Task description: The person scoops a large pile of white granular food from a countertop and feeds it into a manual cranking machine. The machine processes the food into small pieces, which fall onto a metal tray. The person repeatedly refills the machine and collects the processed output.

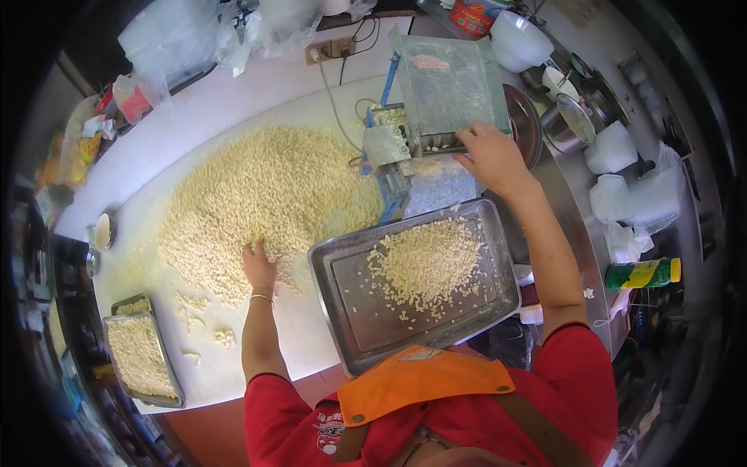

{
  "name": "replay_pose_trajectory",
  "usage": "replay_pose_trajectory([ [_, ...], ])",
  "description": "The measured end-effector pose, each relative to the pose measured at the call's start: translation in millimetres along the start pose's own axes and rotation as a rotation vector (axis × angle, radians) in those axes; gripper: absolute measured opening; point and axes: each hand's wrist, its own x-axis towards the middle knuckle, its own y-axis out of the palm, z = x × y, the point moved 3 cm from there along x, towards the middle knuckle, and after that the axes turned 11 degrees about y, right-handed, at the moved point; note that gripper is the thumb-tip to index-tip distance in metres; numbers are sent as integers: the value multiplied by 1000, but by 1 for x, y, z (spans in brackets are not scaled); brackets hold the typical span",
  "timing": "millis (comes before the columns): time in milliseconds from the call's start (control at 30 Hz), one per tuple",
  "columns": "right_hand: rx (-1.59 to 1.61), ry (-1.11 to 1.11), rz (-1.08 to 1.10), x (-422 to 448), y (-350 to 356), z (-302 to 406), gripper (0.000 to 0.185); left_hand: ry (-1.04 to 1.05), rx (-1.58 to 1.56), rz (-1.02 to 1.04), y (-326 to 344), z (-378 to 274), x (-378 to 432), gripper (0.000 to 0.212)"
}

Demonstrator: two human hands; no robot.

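Observation:
My left hand (pixel 259 269) rests at the near edge of a large heap of small pale dough pieces (pixel 251 192) spread on the white table; its fingertips are sunk among the pieces. My right hand (pixel 489 153) reaches to the opening at the base of a grey metal machine (pixel 455 82) with blue legs; whether its fingers hold anything cannot be told. Rollers and a few pale bits show in that opening. Below the machine, a large metal tray (pixel 362 327) lies tilted in view, with a smaller pile of the same pieces (pixel 435 260) in it.
Two smaller metal trays full of pale pieces, one overlapping the other, stand at the lower left, the nearer one (pixel 180 388) larger. A power strip (pixel 330 51) with cords lies behind the heap. Bowls, a steel pot (pixel 567 125) and a green bottle (pixel 642 274) are at the right.

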Motion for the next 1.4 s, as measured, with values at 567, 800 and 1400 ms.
replay_pose_trajectory([
  [567,160,-34,-316,-39,36,-37,50,-488,-1342,-499,-109,-40,160,48],
  [800,160,-49,-383,-40,41,-29,52,31,-1274,-320,-219,-248,255,23],
  [1400,323,98,-53,-24,12,-41,55,845,-379,-221,-153,-429,280,40],
])
